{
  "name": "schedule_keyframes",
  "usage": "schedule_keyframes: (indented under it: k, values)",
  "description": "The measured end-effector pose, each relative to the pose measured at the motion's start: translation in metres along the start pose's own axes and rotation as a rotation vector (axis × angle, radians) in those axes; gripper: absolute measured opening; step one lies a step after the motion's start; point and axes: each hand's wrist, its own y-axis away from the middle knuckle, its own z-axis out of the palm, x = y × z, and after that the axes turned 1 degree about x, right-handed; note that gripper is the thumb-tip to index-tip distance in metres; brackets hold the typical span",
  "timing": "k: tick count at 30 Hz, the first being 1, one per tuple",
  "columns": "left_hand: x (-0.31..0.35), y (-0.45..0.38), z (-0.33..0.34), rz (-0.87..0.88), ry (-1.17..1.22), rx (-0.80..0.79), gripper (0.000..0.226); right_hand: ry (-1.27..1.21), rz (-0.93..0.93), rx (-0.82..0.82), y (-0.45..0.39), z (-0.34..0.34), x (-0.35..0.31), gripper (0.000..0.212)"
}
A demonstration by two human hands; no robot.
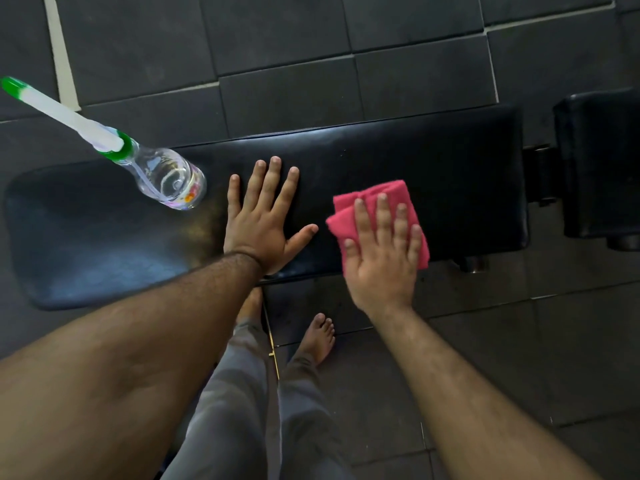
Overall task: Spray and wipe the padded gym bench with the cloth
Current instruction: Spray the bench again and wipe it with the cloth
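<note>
The padded gym bench [433,161], black and glossy, runs crosswise under both hands, and the folded pink cloth [367,199] lies on its top near the front edge, pinned there by the right hand [382,252]. That hand is flat and open, palm down, fingers loosely spread over the cloth, with pink showing beyond the fingertips and at both sides. Just to its left, apart from the cloth, the left hand [265,225] presses palm down on bare padding, fingers fanned wide and the thumb pointing toward the cloth; a thin dark band circles its wrist. Further left of that hand a clear spray bottle [169,180] with a green collar and a long white nozzle tipped green stands on the bench, its contents clear. Beyond the right hand, past the end of the pad, a second black cushion [599,161] sits beside a gap. Below the hands are grey trousers and a bare foot [320,337] on dark floor tiles [277,46].
</note>
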Motion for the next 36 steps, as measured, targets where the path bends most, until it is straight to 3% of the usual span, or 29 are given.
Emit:
schedule_keyframes:
  k: [2, 5, 9, 11, 14, 17, 21, 24, 28, 30, 36]
  values:
    - [0.000, 0.001, 0.001, -0.002, 0.002, 0.004, 0.101, 0.000, 0.085, 0.018, -0.013, -0.008, 0.024, 0.066]
    - [-0.001, 0.001, 0.001, 0.001, -0.003, 0.014, 0.100, -0.027, 0.358, 0.052, -0.085, -0.025, 0.043, 0.067]
    - [-0.001, -0.001, -0.001, 0.007, 0.002, 0.017, 0.094, -0.100, 0.595, 0.005, -0.181, -0.040, 0.013, 0.072]
    - [0.000, -0.001, -0.002, 0.006, 0.006, 0.015, 0.090, -0.057, 0.493, -0.044, -0.185, -0.037, -0.019, 0.072]
    - [0.000, 0.000, -0.007, -0.004, 0.016, -0.009, 0.082, 0.018, 0.062, -0.055, -0.126, -0.017, -0.052, 0.072]
    - [0.001, -0.001, -0.009, -0.003, 0.026, -0.030, 0.077, 0.016, -0.114, -0.033, -0.049, -0.004, -0.027, 0.070]
    - [0.001, 0.000, -0.008, -0.002, 0.026, -0.031, 0.077, 0.039, 0.077, -0.023, -0.007, -0.011, 0.045, 0.068]
    - [0.002, 0.001, -0.007, -0.005, 0.017, -0.018, 0.078, 0.002, 0.346, -0.009, -0.064, -0.025, 0.060, 0.070]
    - [0.002, 0.001, -0.008, 0.003, 0.020, -0.025, 0.084, -0.097, 0.700, -0.012, -0.168, -0.037, 0.015, 0.075]
    - [0.001, 0.000, -0.009, 0.022, 0.022, -0.028, 0.090, -0.057, 0.622, -0.050, -0.181, -0.031, -0.020, 0.074]
    - [-0.002, 0.004, -0.017, 0.003, 0.164, -0.028, 0.114, 0.104, -0.091, -0.075, -0.076, -0.004, -0.066, 0.070]
